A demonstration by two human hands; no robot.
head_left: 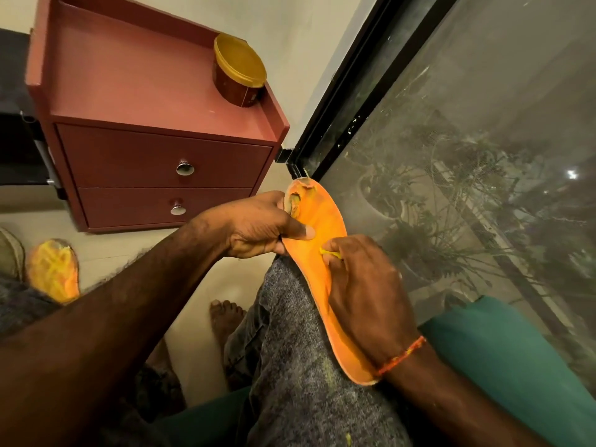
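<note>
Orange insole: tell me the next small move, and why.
Probably pull the yellow scrap up and away from the orange insole. The right hand already pinches that scrap at the insole's middle. The left hand grips near the worn toe end with its thumb pressed flat, steadying the insole on the knee, so a short peel looks ready.

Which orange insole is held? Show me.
The insole across the knee: left hand grips it, right hand pinches a yellow scrap on it; the other insole lies on the floor.
</note>
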